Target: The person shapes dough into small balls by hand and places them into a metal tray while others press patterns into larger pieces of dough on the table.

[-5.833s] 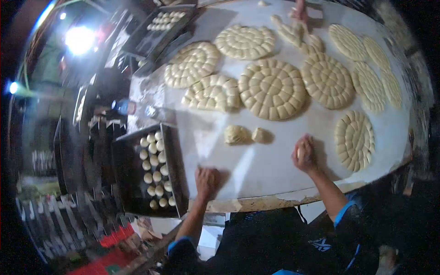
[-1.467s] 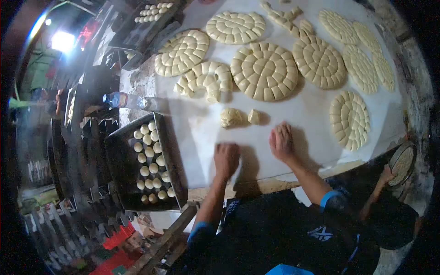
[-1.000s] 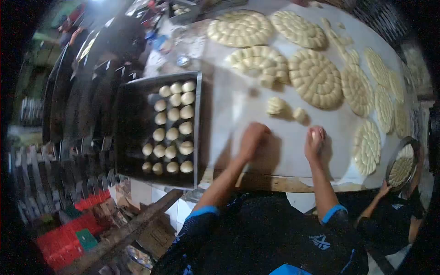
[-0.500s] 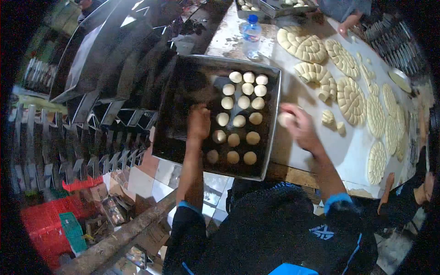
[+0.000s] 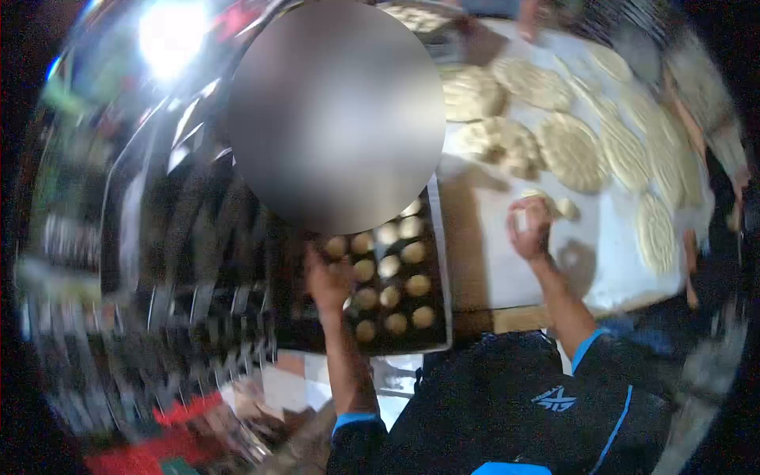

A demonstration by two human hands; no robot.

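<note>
A dark baking tray (image 5: 445,277) holds rows of round pale dough balls (image 5: 389,266). Over its left part is my left hand (image 5: 326,279), smeared by motion so its fingers do not show clearly; a pale ball peeks out beside it. On the white tabletop to the right, my right hand (image 5: 529,226) is curled round a pale lump of dough, only partly visible. Just beyond its fingers lie a small dough strip (image 5: 535,192) and a small dough piece (image 5: 567,209). A round grey blur covers the tray's far part.
Large scored dough coils (image 5: 573,152) spread over the right and far table (image 5: 507,277). Dark stacked metal trays (image 5: 190,229) stand on the left. Another person's hand (image 5: 528,20) is at the far edge, with a person's arm on the right.
The view has swung, shifting the tray down and left. My right hand has gone from the tray's edge to the dough pieces on the table. My left hand stays over the tray.
</note>
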